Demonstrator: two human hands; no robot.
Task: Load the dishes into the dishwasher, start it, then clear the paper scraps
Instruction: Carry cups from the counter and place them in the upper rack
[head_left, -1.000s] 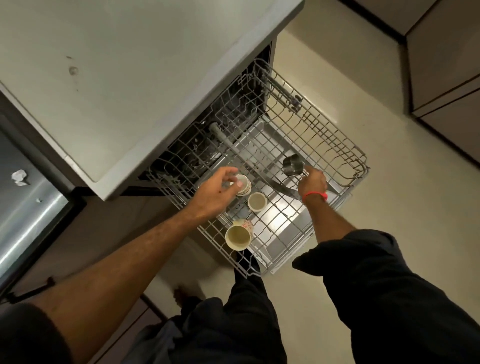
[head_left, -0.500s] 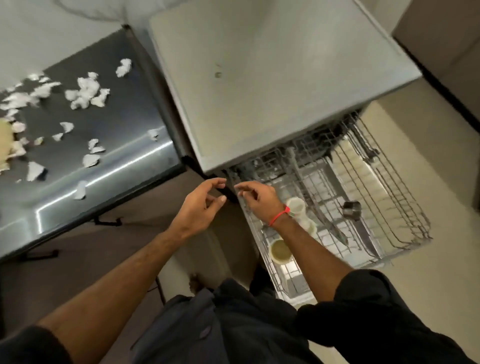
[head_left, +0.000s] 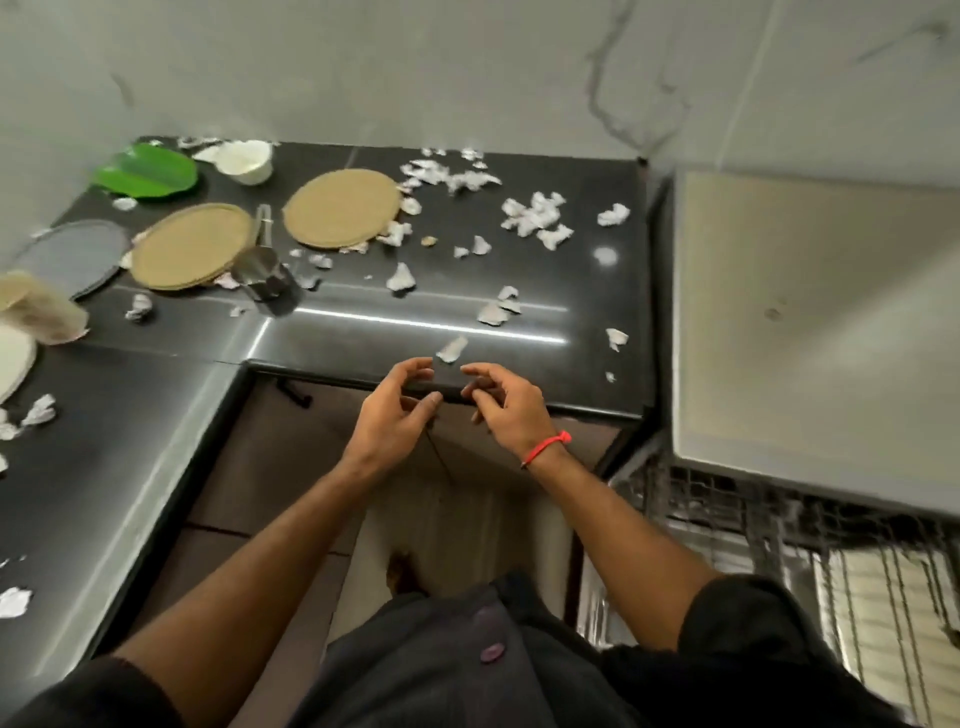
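Observation:
My left hand (head_left: 397, 410) and my right hand (head_left: 506, 408) hover side by side at the front edge of the black counter (head_left: 363, 338), both empty with loosely curled fingers. On the counter lie two tan plates (head_left: 343, 208) (head_left: 192, 252), a grey plate (head_left: 72, 254), a green plate (head_left: 148, 171), a white bowl (head_left: 247, 161) and a steel cup (head_left: 262, 278). Several torn white paper scraps (head_left: 535, 215) are strewn over the counter. The dishwasher (head_left: 810, 353) stands at the right, its wire rack (head_left: 779, 545) pulled out below.
A pale cup (head_left: 39, 312) and a white plate edge (head_left: 13, 361) sit at the far left. More scraps (head_left: 36, 413) lie on the counter's left wing. Brown cabinet fronts (head_left: 291, 457) are below the counter. A marbled wall (head_left: 467, 67) backs it.
My view has swung left from the pulled-out rack to the counter. Both hands have left the rack and the cups in it, and now hover empty at the counter's front edge.

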